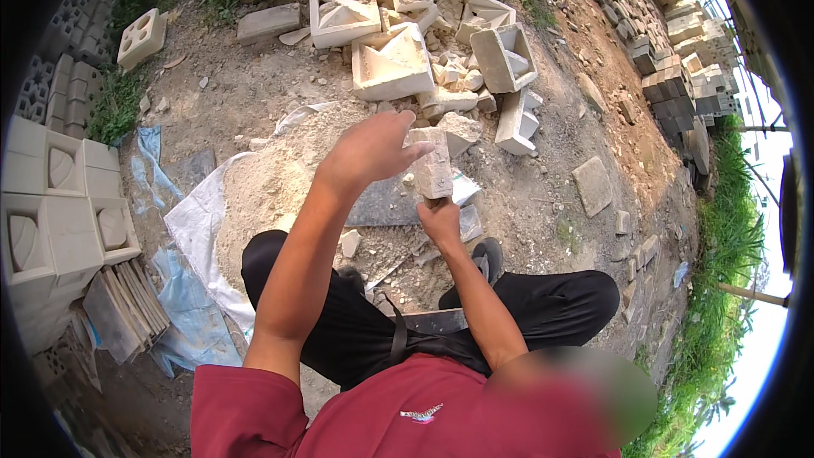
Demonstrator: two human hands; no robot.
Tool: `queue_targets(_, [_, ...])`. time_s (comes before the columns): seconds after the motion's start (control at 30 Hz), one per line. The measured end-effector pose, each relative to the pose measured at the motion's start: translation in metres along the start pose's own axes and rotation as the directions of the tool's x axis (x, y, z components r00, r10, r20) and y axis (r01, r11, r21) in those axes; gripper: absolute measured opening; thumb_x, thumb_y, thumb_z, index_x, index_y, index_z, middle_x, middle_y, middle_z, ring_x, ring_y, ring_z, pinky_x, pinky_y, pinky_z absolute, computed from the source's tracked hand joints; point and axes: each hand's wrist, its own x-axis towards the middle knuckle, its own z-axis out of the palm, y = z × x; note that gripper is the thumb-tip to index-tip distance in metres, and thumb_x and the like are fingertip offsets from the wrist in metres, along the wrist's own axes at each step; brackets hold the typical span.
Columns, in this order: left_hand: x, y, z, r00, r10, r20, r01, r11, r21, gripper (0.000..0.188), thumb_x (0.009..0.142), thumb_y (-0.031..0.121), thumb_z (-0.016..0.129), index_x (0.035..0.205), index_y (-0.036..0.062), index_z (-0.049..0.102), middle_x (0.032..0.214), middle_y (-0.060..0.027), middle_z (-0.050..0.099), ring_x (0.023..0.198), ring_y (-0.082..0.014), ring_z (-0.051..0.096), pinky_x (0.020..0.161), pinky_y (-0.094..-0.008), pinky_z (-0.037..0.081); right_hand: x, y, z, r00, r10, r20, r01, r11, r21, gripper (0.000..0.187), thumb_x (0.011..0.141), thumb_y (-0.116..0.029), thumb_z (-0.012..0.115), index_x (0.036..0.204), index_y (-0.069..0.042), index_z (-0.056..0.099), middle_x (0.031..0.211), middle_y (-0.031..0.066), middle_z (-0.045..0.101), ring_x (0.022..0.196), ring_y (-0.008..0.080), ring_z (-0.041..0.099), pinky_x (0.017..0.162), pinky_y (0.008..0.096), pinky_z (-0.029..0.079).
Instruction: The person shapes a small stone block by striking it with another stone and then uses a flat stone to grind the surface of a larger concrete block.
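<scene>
My right hand [439, 222] is closed at the lower end of a pale, dusty rectangular block [433, 165]. A dark bit, perhaps a handle, shows between fist and block; its exact kind cannot be made out. My left hand [370, 151] is open, fingers stretched toward the block's upper end, the thumb overlapping its edge. Whether they touch is unclear. Below the hands lies a flat dark grey slab [381, 206] on the ground. Beside it, a heap of pale sandy powder [263, 191] lies on a white sack sheet [199, 220].
Ahead is a pile of cast blocks and rubble [392, 64] with angled recesses. Stacked pale blocks [72, 242] and leaning thin boards [127, 305] stand at the left, near blue plastic sheeting [191, 305]. A flat stone [592, 186] lies at the right.
</scene>
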Motion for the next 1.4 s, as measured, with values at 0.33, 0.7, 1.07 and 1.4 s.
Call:
queue_targets(0.33, [-0.003,0.001,-0.001,1.0,0.008,0.0,-0.008,1.0,-0.015,0.055,0.089,0.04,0.061,0.12,-0.0054,0.055,0.114,-0.0263,0.061,0.108,-0.0396,0.057,0.094,-0.042,0.044,0.014,0.0,-0.01,0.975,0.15,0.164,-0.073,0.913,-0.401,0.044,0.073,-0.025,0.067,0.107,0.002,0.061,0.099,0.0273,0.065,0.093,0.0409,0.063,0.079,0.0457,0.051])
queue_targets(0.7, [-0.004,0.002,-0.004,1.0,-0.014,0.016,0.014,1.0,-0.014,0.058,0.09,0.041,0.06,0.122,-0.0075,0.053,0.117,-0.0273,0.059,0.109,-0.0397,0.057,0.095,-0.0419,0.044,0.008,0.01,-0.004,0.988,0.099,0.119,-0.06,0.954,-0.293,0.043,0.074,-0.02,0.067,0.107,0.006,0.059,0.096,0.0258,0.067,0.091,0.0402,0.065,0.077,0.0407,0.052])
queue_targets(1.07, [-0.001,0.0,0.0,0.999,0.013,-0.029,-0.013,1.0,-0.011,0.057,0.089,0.041,0.06,0.121,-0.0067,0.054,0.116,-0.0275,0.059,0.109,-0.0403,0.057,0.094,-0.0425,0.045,0.0,0.036,0.009,0.997,-0.053,0.047,0.06,0.985,-0.164,0.045,0.072,-0.025,0.067,0.105,0.004,0.06,0.089,0.0274,0.065,0.089,0.045,0.061,0.078,0.0469,0.051])
queue_targets(1.4, [0.0,0.003,-0.001,1.0,0.019,0.002,-0.019,1.0,-0.01,0.058,0.089,0.041,0.06,0.122,-0.0068,0.054,0.118,-0.0268,0.059,0.111,-0.0396,0.056,0.097,-0.0422,0.043,0.002,0.009,0.011,0.999,-0.041,-0.004,0.039,0.983,-0.182,0.05,0.07,-0.026,0.068,0.107,0.007,0.06,0.094,0.0274,0.067,0.094,0.0386,0.065,0.079,0.0423,0.051])
